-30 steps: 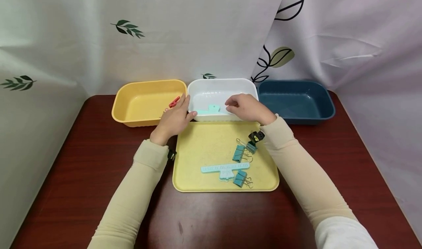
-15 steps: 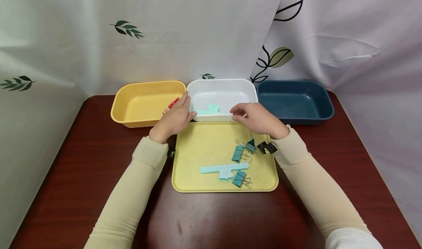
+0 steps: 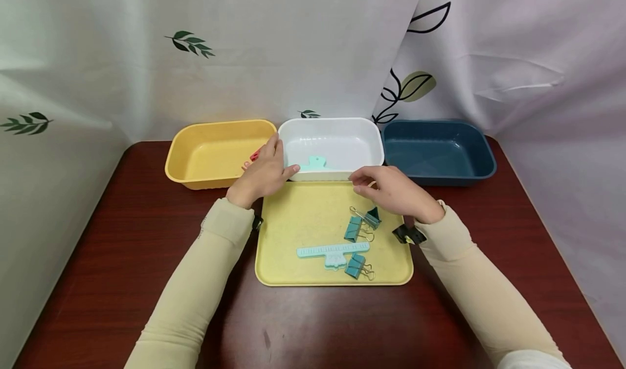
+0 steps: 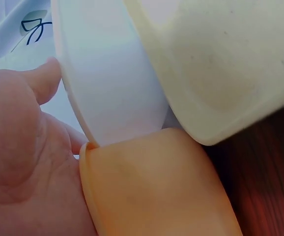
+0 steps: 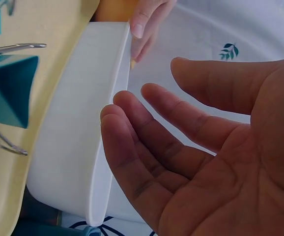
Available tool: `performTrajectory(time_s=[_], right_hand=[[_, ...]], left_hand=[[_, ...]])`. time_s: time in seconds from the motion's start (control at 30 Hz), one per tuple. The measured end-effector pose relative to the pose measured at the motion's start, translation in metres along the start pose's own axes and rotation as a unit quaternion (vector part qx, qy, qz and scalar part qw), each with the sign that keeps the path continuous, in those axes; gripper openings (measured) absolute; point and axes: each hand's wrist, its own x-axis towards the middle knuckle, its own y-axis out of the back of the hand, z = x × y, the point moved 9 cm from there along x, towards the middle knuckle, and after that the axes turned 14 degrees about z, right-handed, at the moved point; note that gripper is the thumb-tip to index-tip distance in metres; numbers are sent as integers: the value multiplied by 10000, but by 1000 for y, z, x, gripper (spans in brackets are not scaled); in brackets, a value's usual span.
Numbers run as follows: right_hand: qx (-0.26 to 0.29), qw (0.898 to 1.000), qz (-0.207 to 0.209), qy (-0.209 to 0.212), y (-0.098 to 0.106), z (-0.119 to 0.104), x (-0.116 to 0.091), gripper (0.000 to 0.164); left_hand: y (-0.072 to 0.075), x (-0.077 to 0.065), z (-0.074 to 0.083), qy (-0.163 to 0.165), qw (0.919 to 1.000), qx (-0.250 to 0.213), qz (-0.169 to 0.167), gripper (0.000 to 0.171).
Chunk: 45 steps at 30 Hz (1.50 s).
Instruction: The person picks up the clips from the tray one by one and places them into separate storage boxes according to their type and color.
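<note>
My left hand (image 3: 264,169) lies across the adjoining rims of the yellow bin (image 3: 195,181) and the white bin (image 3: 342,124), fingers extended and thumb out to the right. Partly behind it, a red clip (image 3: 255,155) shows in the yellow bin. A mint ruler clip (image 3: 317,162) lies in the white bin. My right hand (image 3: 396,191) hovers by the white bin's front rim, fingers loosely bent, holding nothing. Below it on the yellow tray (image 3: 283,217) are teal binder clips (image 3: 353,229) and another mint ruler clip (image 3: 334,251). One binder clip (image 5: 12,88) appears close in the right wrist view.
A dark blue bin (image 3: 440,177) stands right of the white one. The three bins form a row behind the tray, on a dark red wooden table (image 3: 122,238). A patterned white curtain (image 3: 254,59) hangs behind.
My right hand has drawn back from over the white bin, toward me and to the right, above the tray's back right part. The left hand has barely shifted; the clips stay put.
</note>
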Motion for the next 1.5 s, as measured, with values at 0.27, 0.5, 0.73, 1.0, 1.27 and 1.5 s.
performTrajectory(time_s=[0.27,0.5,0.73,1.0,1.27,1.5], right_hand=[[133,9999,-73,-7,-1,1,-14,30],[307,9989,-306,195,-6,-6,-30,25],[382,9968,-579,391,-15,-7,-44,18],[537,9923,-1067,313,-26,-2,-58,9],[464,9913,-1173,373,-33,1,-65,6],[261,9918,-1191,393,-41,5,-69,2]], left_hand=[[-2,1,1,-50,9997,247,-56,89],[-3,0,2,-64,9992,385,-123,88],[-3,0,1,3,9989,422,-187,89],[-2,-1,3,-10,9988,457,-167,88],[-4,-1,2,-34,9986,502,-190,88],[-5,0,1,-41,9986,491,-215,88]])
